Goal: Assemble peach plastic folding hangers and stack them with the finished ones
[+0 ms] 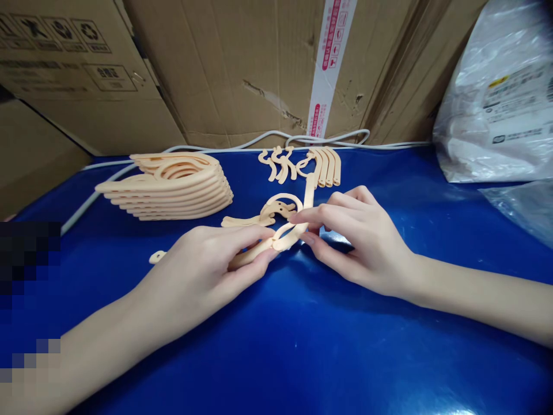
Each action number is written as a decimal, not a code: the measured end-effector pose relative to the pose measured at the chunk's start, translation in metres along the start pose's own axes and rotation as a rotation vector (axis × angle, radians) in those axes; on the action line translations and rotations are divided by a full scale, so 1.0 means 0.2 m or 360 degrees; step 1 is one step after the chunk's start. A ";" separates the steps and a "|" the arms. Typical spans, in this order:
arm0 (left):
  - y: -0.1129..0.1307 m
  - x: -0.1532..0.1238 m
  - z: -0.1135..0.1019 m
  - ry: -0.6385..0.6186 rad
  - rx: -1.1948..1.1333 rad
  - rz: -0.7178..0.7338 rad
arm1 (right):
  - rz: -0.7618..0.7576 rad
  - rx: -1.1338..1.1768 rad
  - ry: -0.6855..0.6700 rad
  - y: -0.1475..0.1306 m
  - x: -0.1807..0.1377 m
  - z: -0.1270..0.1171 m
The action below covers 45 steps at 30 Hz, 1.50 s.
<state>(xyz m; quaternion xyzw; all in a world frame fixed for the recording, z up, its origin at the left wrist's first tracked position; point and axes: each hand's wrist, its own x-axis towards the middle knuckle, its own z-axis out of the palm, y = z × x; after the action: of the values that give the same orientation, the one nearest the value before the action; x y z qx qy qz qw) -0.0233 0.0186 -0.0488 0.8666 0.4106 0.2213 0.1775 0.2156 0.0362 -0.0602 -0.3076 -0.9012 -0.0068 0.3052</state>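
Observation:
Both hands meet over a blue table cover (302, 346). My left hand (211, 268) pinches one end of a peach plastic hanger piece (283, 237) between thumb and fingers. My right hand (360, 236) pinches the same piece from the other side, where its hook loop sits. Just behind the fingers lies another peach hook part (280, 206) and a flat arm piece (242, 221). A straight peach strip (309, 190) runs back from my right fingertips.
A stack of several peach hanger bodies (168, 187) lies at the left rear. Small hook pieces (279, 162) and curved strips (326, 166) sit at the back centre. A white cable (259, 138) runs before cardboard boxes (242, 63). A plastic bag (501, 98) stands right.

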 end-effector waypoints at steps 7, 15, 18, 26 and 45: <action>0.01 -0.01 0.00 0.0007 0.0077 0.0110 | 0.0016 0.0029 -0.0044 0.00 0.01 0.00; -0.01 -0.03 0.00 -0.0067 0.0163 0.0363 | 0.0274 0.0215 -0.0066 0.00 0.02 -0.01; -0.01 -0.03 0.00 -0.0085 0.0234 0.0394 | 0.0455 0.0335 -0.0061 0.01 0.04 -0.01; -0.04 -0.01 -0.02 0.0030 0.0531 0.0600 | 0.0480 0.0260 -0.0008 0.09 0.04 0.00; -0.01 0.01 0.02 0.0059 0.0725 0.0627 | 0.0455 -0.0158 -0.0120 0.17 0.03 0.04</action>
<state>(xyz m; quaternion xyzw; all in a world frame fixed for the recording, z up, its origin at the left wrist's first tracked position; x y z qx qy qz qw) -0.0215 0.0211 -0.0520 0.9428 0.2769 0.1695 -0.0753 0.2268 0.0681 -0.0701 -0.4474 -0.8577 0.0037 0.2535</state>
